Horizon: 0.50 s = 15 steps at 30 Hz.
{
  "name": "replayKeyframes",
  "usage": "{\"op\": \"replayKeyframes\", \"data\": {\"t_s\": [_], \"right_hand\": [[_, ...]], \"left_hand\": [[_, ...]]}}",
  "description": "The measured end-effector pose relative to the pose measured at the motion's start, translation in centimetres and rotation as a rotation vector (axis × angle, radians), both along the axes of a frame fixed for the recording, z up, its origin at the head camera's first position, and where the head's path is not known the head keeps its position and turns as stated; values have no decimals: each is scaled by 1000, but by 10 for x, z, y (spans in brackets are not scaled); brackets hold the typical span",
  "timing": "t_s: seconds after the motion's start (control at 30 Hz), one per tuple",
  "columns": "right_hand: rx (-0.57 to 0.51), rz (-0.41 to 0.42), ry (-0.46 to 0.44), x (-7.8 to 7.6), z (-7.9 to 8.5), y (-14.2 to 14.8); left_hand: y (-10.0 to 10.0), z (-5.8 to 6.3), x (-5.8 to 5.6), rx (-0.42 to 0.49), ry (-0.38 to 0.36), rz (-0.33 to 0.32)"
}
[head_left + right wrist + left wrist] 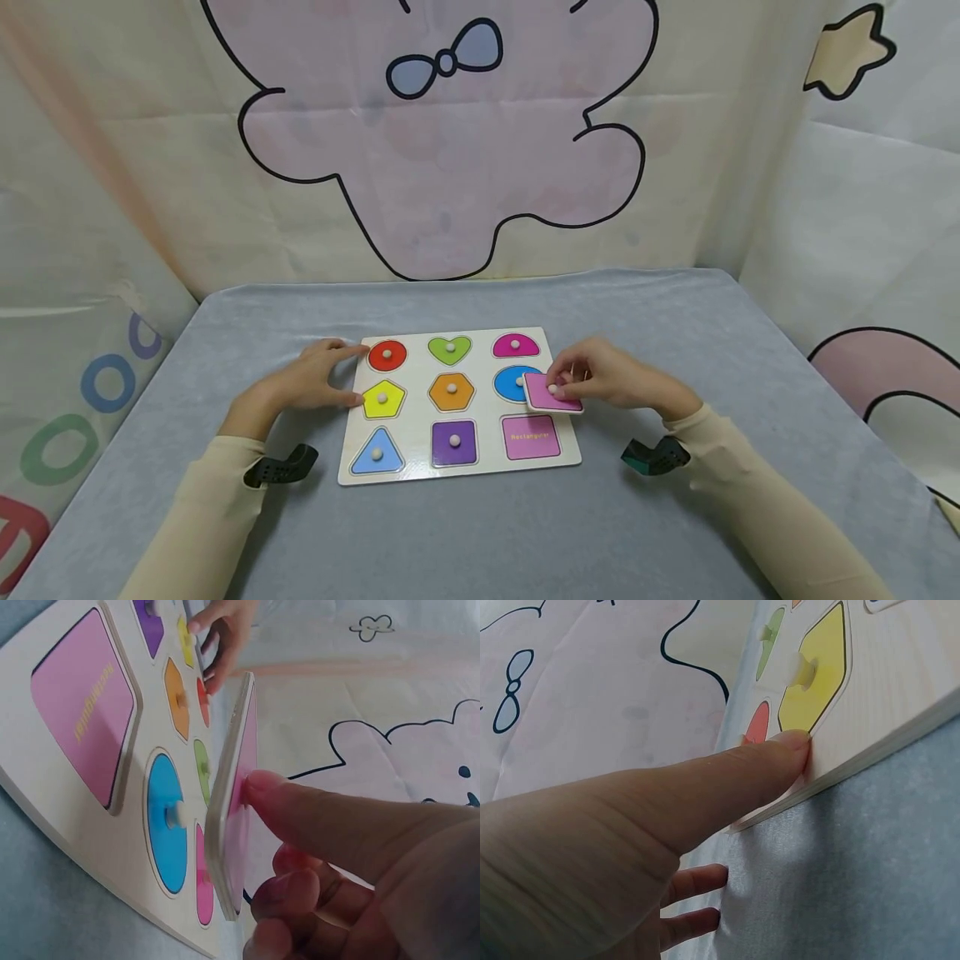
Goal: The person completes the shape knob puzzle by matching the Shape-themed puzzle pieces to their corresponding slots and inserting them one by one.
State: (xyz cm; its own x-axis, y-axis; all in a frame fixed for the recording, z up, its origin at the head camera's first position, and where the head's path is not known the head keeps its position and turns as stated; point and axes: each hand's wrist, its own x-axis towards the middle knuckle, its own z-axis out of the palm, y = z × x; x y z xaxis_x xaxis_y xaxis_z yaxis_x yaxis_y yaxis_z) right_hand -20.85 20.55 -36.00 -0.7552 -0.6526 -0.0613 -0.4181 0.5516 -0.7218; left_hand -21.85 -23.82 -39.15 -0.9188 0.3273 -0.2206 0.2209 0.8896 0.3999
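A wooden shape puzzle board [416, 417] lies on the table with colored knobbed pieces set in it. My right hand [615, 375] pinches the pink rectangle piece [546, 394] by its knob, holding it tilted above the board and partly over the blue oval [509, 384]. Below it, the bare rectangular recess [531, 437] shows printed lettering. My left hand [311, 379] touches the board's left edge with spread fingers; its thumb [780, 754] rests beside the yellow pentagon [821, 682]. In the right wrist view the pink piece [236, 802] stands nearly edge-on.
Other pieces sit in the board: a red circle [387, 356], green heart [449, 350], magenta semicircle [515, 345], orange hexagon [451, 392], blue triangle [377, 454] and purple square [453, 443]. A grey cloth [465, 542] covers the table. Printed curtains [450, 167] hang behind.
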Motion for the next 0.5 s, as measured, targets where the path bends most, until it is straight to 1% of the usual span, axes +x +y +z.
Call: {"op": "replayKeyframes", "data": {"t_s": [0.13, 0.27, 0.5], "right_hand": [[-7, 18, 8, 3, -3, -4], [-24, 25, -16, 4, -6, -7], [0, 48, -29, 5, -13, -13]], "left_hand": [[0, 0, 0, -3, 1, 0], [0, 0, 1, -3, 2, 0], [0, 0, 1, 2, 7, -1]]}}
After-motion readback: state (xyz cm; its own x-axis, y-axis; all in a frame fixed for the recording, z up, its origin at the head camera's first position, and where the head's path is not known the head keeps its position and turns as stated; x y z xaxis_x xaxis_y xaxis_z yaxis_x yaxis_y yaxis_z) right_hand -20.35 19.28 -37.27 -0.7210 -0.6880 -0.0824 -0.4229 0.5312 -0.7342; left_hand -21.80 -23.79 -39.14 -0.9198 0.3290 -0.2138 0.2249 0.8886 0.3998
